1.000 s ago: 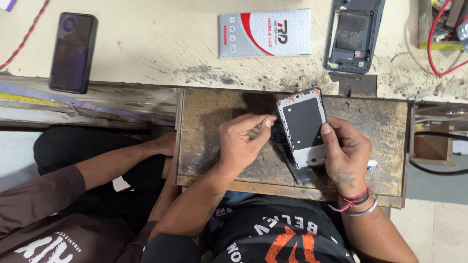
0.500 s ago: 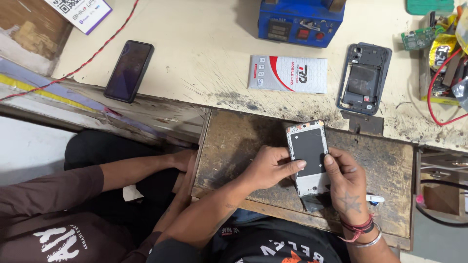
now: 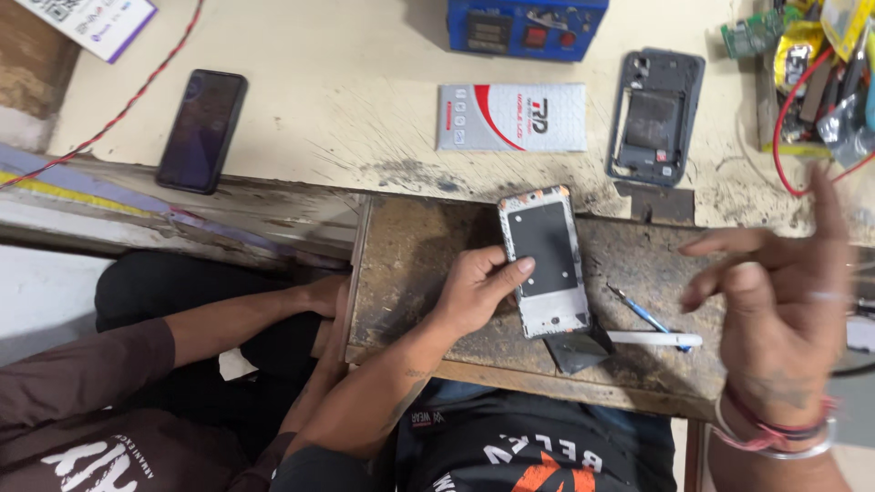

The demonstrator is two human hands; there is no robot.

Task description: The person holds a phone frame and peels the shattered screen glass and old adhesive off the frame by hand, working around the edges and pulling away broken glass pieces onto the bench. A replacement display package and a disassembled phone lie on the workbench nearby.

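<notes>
Phone frame (image 3: 544, 262) on scarred wooden workboard (image 3: 428, 273)

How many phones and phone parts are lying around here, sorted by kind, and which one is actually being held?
Whole phones, dark screen: 1, the black phone on the pale bench.
Opened phone frames: 2, the white frame under the left hand, and the dark frame farther back.
Screwdrivers: 1, the blue-tipped screwdriver.
Total: 4.
The right hand is lifted, holding nothing.

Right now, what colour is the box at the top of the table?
The box is blue, with a small red part on its front, seen in the head view.
</notes>
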